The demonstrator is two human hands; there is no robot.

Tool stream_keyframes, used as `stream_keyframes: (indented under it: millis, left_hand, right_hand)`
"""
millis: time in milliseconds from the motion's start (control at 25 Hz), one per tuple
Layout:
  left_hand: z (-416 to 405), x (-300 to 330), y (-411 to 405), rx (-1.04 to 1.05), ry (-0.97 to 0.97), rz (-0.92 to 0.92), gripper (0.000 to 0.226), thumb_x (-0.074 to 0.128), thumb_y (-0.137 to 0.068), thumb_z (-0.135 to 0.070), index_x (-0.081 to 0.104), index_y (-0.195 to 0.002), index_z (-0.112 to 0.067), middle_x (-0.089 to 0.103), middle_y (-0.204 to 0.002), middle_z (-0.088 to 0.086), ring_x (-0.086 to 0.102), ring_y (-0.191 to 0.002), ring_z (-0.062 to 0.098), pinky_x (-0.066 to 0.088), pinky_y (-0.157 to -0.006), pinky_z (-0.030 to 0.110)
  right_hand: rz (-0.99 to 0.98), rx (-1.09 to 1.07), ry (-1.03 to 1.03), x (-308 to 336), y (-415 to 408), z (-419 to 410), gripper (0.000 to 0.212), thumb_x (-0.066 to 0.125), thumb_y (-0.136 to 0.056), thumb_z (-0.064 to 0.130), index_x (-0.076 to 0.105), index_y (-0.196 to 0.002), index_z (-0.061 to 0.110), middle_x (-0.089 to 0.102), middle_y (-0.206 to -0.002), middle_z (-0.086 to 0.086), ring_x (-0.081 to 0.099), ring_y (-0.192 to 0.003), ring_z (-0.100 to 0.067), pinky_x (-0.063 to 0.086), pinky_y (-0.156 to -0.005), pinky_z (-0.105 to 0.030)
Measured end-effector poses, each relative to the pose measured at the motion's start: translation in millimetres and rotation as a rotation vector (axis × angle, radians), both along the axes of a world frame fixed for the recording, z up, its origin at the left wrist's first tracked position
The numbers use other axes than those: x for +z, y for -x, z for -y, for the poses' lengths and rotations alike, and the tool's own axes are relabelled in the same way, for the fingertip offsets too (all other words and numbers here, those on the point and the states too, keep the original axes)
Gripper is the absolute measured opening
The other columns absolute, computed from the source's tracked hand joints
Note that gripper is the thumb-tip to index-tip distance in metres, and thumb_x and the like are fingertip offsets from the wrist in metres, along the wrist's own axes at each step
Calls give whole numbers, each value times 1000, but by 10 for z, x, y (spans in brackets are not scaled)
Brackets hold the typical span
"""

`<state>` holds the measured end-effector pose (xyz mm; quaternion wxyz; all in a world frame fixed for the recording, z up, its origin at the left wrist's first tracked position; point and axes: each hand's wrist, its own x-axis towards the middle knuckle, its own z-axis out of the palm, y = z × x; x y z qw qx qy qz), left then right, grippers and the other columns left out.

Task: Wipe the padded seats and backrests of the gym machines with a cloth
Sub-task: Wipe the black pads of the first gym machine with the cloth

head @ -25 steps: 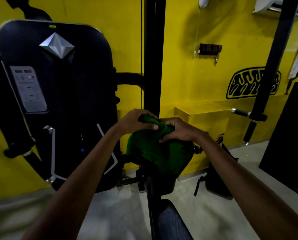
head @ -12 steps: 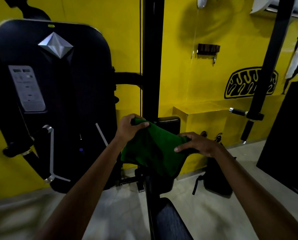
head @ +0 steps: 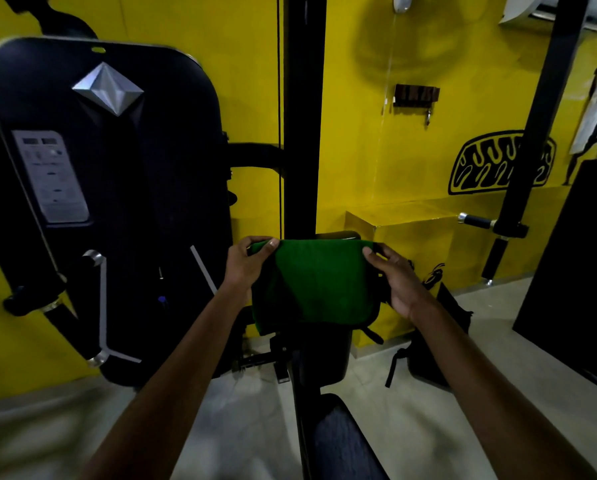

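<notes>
Cloth (head: 312, 282), green, now spread flat and wide over black pad (head: 338, 235) at centre, hanging down its near face; a second ago bunched in a lump on top of pad, half a second ago partly opened and slanted. Left hand (head: 245, 268) gripping upper left corner of cloth, thumb on top, fingers curled round edge; moved out to the left from its earlier spot near the middle. Right hand (head: 394, 282) holding upper right corner, thumb pressed on cloth edge, fingers wrapped behind side of pad; shifted up and out from where it lay lower on the cloth half a second ago. Hands now well apart, cloth stretched taut between them, top edge level with top of pad. Seat (head: 338, 441), dark and padded, below, near bottom of view, not touched. Black upright post (head: 304, 116) just behind pad. Large black machine cover (head: 117, 202) with silver diamond badge to the left, unchanged. Yellow wall (head: 394, 150) behind, black backpack (head: 435, 341) on floor to the right of pad, same place as before.
</notes>
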<state>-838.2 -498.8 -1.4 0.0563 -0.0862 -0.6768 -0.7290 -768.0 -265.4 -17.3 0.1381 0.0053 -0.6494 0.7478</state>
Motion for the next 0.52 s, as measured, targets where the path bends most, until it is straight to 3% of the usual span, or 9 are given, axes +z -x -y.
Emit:
stream_keyframes:
  millis: [80, 200, 280, 400, 520]
  left_hand:
    - [20, -6, 36, 13, -35, 27, 17, 67, -87, -20, 64, -98, -8, 64, -93, 11, 62, -88, 26, 53, -71, 34]
    - [-31, 18, 24, 8, -102, 94, 20, 69, -86, -21, 64, -97, -6, 64, -101, 18, 63, -96, 32, 53, -79, 40]
    - [-74, 29, 15, 15, -112, 123, 31, 71, -84, -23, 63, -104, -1, 65, -107, 21, 63, -99, 34, 54, -76, 38]
    - [-45, 34, -58, -63, -164, 242, 46, 74, -78, -32, 63, -107, 2, 66, -107, 19, 63, -97, 31, 54, -81, 39]
    - [-44, -104, -178, -290, -120, 372, 59, 76, -71, -35, 61, -113, 3, 64, -115, 19, 61, -107, 33, 48, -97, 43]
  right_hand:
    - [-19, -60, 21, 14, 26, -10, 24, 58, -89, 33, 64, -106, 18, 67, -106, -5, 60, -98, -30, 48, -76, -40]
    - [59, 88, 49, -37, 15, 56, 67, 79, -63, 54, 62, -115, 15, 68, -114, -6, 63, -106, -27, 51, -87, -42]
    - [144, 195, 17, -104, -9, 130, 82, 91, -44, 45, 63, -115, 15, 70, -112, -8, 66, -104, -26, 55, -85, -41]
    - [159, 141, 53, -100, 3, 166, 64, 83, -59, 22, 63, -118, 8, 70, -110, -13, 65, -103, -33, 54, -86, -45]
    - [181, 39, 92, -34, 44, 144, 50, 73, -74, 19, 61, -120, 2, 67, -111, -18, 66, -96, -34, 54, -84, -44]
